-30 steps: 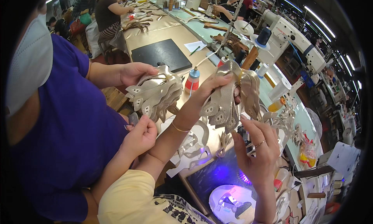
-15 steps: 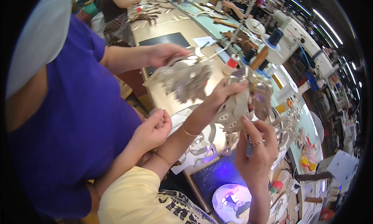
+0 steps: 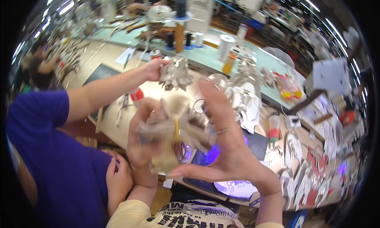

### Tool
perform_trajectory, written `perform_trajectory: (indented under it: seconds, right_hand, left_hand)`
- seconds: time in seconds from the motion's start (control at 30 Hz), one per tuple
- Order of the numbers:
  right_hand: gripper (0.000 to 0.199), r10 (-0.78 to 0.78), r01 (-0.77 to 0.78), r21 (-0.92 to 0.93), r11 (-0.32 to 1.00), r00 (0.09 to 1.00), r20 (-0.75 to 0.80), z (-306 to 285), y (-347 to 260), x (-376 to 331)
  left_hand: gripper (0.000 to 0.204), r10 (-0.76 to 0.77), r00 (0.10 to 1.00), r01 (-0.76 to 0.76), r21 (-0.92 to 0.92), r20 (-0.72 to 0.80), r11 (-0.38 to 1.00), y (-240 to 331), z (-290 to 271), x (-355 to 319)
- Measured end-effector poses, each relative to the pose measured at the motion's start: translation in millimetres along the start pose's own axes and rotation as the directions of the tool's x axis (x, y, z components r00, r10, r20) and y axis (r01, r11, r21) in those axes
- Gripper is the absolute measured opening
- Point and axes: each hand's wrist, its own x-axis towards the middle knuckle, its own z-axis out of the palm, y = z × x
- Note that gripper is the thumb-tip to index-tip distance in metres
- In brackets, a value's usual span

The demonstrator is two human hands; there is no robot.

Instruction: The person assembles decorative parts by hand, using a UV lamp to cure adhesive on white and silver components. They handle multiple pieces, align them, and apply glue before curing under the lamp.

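Note:
A bundle of beige, metallic-looking cut pieces [image 3: 192,135], bound round the middle by a yellow band [image 3: 176,129], is held in front of my chest. My left hand [image 3: 143,149] grips it from its left side; motion blurs the pieces. At the bundle's right, my right hand [image 3: 227,139] is open, thumb below and fingers raised, with a ring on one finger. Whether it touches the bundle's edge I cannot tell. Just beyond, a co-worker's hand [image 3: 153,69] holds another bundle of shiny silver-beige pieces [image 3: 175,74].
The co-worker in purple [image 3: 71,149] stands close on my left, their other hand [image 3: 119,178] near my left forearm. Thread cones [image 3: 181,8] and an orange bottle [image 3: 228,64] stand at the back. Cut pieces [image 3: 303,180] lie at right, near a purple-lit round plate [image 3: 237,188].
The view has swung to the right. My right hand has gone from pinching the pieces' edge to spread fingers. The yellow band now faces me. The co-worker's bundle is now beyond mine.

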Motion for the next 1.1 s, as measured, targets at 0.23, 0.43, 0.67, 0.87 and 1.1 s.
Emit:
perform_trajectory:
  seconds: [0.23, 0.43, 0.67, 0.87, 1.1]
  right_hand:
    - [0.042, 0.226, -0.238, 0.338, 0.910, 0.971, 0.077, -41, 30, -31]
    - [0.035, 0.561, -0.396, 0.414, 0.820, 0.703, -0.437, -142, 118, -92]
    - [0.041, 0.684, -0.624, 0.335, 0.706, 0.476, -0.553, -230, 314, -138]
    - [0.062, 0.721, -0.922, -0.170, 0.349, 0.380, -0.579, -221, 447, -145]
    - [0.055, 0.461, -0.713, -0.617, 0.332, 0.693, -0.553, -162, 490, -91]
  left_hand:
    - [0.072, 0.077, 0.993, -0.084, 0.069, 0.088, 0.994, -8, 28, -12]
    - [0.040, 0.165, 0.986, -0.162, 0.275, 0.015, 0.948, -45, -5, -17]
    - [0.010, -0.029, 0.936, 0.182, 0.411, -0.351, 0.893, -93, -40, -37]
    - [0.012, 0.011, 0.903, 0.224, 0.494, -0.429, 0.840, -112, -39, -30]
    - [0.008, -0.021, 0.889, 0.255, 0.458, -0.457, 0.851, -135, -33, -13]
